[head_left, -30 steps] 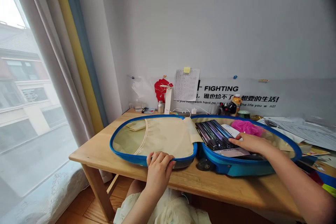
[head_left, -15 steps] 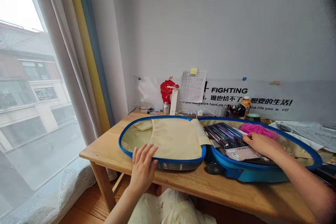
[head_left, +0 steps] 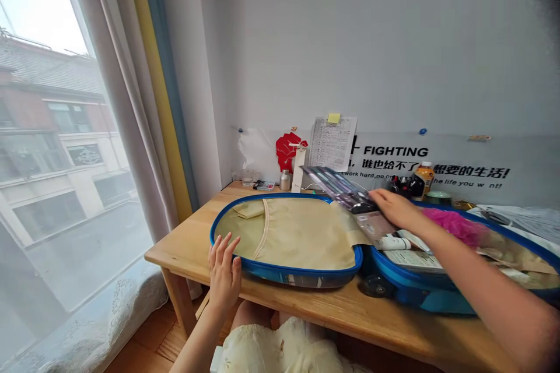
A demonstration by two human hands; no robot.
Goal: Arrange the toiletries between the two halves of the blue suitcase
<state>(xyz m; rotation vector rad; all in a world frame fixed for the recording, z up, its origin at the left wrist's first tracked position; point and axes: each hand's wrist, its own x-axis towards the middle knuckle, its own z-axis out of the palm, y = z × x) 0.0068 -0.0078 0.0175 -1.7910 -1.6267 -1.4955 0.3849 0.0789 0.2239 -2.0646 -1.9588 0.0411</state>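
A blue suitcase [head_left: 301, 277] lies opened flat, its cream-lined lid half on the left and its filled half on the right. My right hand [head_left: 396, 210] grips a flat pack of pens [head_left: 339, 186] by its right edge, holding it tilted above the hinge. The pack is slightly blurred. By the front left rim of the lid half is my left hand [head_left: 225, 265], fingers spread and holding nothing; whether it touches the rim I cannot tell. In the filled half lie a pink cloth [head_left: 455, 226], a white tube [head_left: 392, 243] and a printed flat item [head_left: 413, 260].
The wooden table [head_left: 184, 250] carries the suitcase. Along the wall stand a small jar [head_left: 284, 179], a white upright box [head_left: 298, 170] and an orange bottle [head_left: 422, 180]. Papers [head_left: 507, 221] lie behind the filled half. A curtain [head_left: 131, 99] hangs at the left by the window.
My right hand has lifted the pen pack out of the filled half and moved it left, uncovering the tube and printed item. The left hand has shifted slightly left. The view has turned a little.
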